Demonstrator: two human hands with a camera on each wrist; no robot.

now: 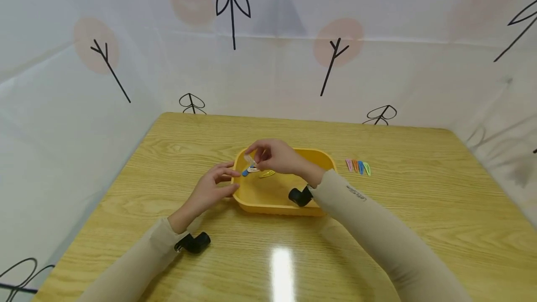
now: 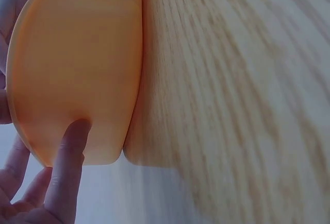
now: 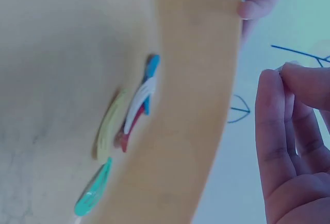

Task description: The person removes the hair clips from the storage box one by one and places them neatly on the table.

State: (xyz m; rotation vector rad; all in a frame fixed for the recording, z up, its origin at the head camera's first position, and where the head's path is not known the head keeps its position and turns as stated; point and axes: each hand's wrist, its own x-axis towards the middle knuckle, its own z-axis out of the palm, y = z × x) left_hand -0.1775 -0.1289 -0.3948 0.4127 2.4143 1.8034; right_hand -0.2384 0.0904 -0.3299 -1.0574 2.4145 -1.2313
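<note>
A yellow plastic basin (image 1: 268, 209) stands on the wooden table. Its left rim is held by my left hand (image 1: 211, 186), with some fingers over the edge and a fingertip (image 2: 77, 131) against the outer wall. Above the basin's left end, my right hand (image 1: 274, 155) pinches a small, pale, see-through piece (image 1: 249, 158) between thumb and fingertips; its kind cannot be told. Inside the basin lie snap hair clips: a blue one (image 3: 152, 65), a white one (image 3: 138, 104), a red one (image 3: 124, 140), a yellow one (image 3: 108, 128) and a teal one (image 3: 94, 189).
To the right of the basin, several hair clips lie in a row on the table: pink (image 1: 349, 165), orange (image 1: 355, 166), blue (image 1: 361, 167) and green (image 1: 367, 168). A white patterned cloth (image 1: 277, 73) hangs behind the table (image 1: 419, 190). Both wrists carry black cameras.
</note>
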